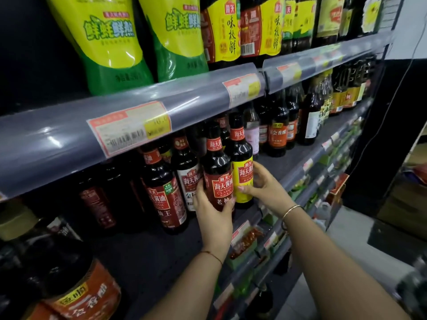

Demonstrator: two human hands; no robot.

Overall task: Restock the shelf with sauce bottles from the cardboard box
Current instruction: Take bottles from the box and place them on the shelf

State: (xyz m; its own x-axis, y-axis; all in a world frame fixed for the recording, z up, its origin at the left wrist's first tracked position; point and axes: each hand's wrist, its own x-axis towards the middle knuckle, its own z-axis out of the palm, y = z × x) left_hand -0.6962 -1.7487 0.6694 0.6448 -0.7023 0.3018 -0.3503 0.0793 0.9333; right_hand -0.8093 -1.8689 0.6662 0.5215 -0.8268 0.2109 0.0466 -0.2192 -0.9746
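The dark shelf (147, 255) carried rows of sauce bottles under a grey price rail (69, 144). On the shelf above stood green and yellow pouches (108, 42). Near the front edge, a red-label bottle (219, 176) stood upright, and the left hand (213, 218) was closed around its lower part. Just to its right, touching it, stood a yellow-label bottle (241, 167); the right hand (263, 185) held it with fingers curled on the label. A thin bangle (291, 210) was on the right wrist.
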